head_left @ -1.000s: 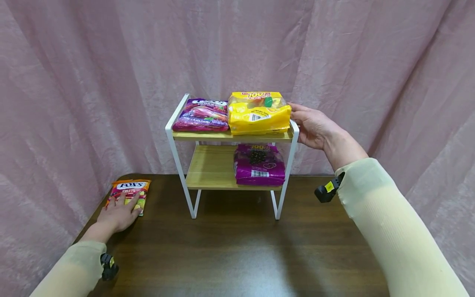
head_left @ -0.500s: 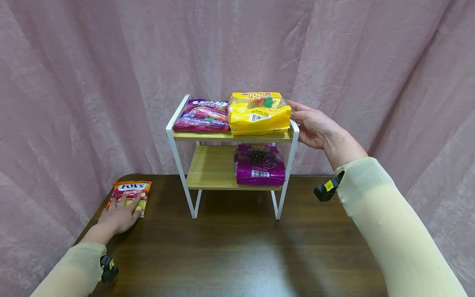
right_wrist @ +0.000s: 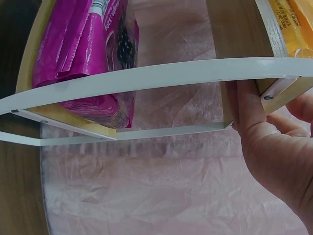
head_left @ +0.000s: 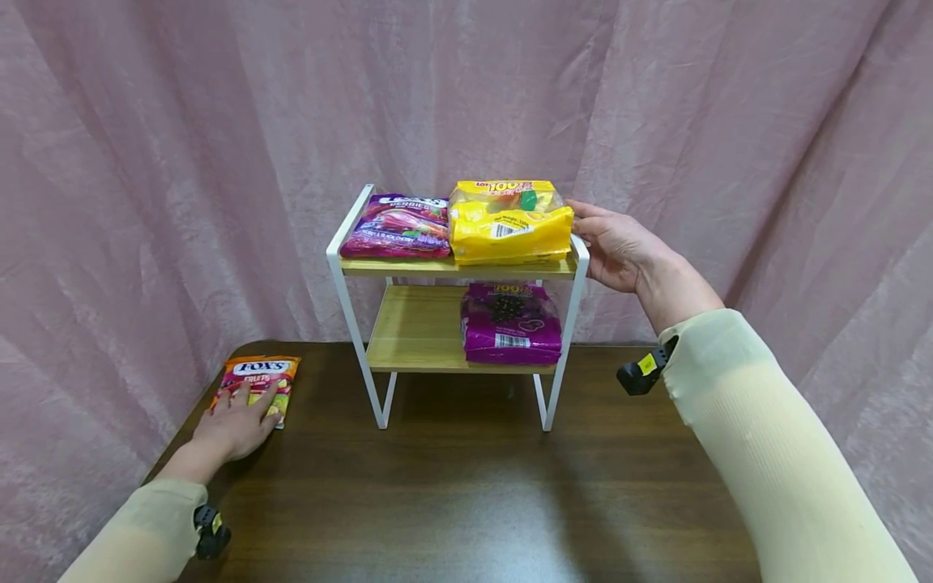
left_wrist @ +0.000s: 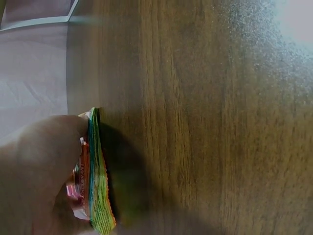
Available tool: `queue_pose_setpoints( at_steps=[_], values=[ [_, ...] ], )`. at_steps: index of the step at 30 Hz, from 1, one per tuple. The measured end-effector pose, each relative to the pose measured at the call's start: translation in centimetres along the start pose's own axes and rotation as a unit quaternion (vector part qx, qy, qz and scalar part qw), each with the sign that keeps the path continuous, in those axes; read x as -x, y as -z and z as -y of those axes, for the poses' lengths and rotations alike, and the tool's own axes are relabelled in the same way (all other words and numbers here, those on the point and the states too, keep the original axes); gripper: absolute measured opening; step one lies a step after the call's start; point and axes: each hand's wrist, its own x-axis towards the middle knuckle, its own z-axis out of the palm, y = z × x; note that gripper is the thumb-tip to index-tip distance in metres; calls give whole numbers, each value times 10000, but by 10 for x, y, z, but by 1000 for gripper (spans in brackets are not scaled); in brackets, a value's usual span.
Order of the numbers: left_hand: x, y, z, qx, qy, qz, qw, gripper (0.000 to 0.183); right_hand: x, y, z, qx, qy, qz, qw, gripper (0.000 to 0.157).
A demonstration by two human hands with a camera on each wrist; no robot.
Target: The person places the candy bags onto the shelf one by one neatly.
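Observation:
In the head view, my left hand (head_left: 232, 429) rests with spread fingers on an orange and pink Fox's Fruits candy bag (head_left: 258, 371) lying flat at the table's left edge. The left wrist view shows the thumb at that bag's green crimped end (left_wrist: 100, 181). My right hand (head_left: 619, 249) grips the upper right end of a two-tier shelf rack (head_left: 576, 300) with a white metal frame. In the right wrist view, a digit passes beneath the upper board (right_wrist: 286, 100) while others lie outside it; some fingertips are hidden. Beside this hand stands a yellow candy bag (head_left: 510, 231).
A purple Fox's Berries bag (head_left: 397, 227) lies on the upper tier's left side. On the lower tier's right side sits a magenta candy bag (head_left: 510, 332). The rack stands on a brown wooden table (head_left: 466, 502), with a pink curtain (head_left: 466, 97) hanging behind.
The Fox's Fruits bag has shifted very slightly right and toward me under my left hand. My right hand stays at the rack's end.

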Motion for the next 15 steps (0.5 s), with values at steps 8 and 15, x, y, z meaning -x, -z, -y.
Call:
queue_pose_setpoints(
  at_steps=[8, 15],
  values=[
    [6, 1, -5, -6, -62, -88, 9999, 74, -2, 0, 0, -32, 11, 77, 10000, 66],
    [8, -4, -6, -84, -79, -213, 9997, 74, -2, 0, -1, -32, 15, 127, 9999, 66]
  ],
)
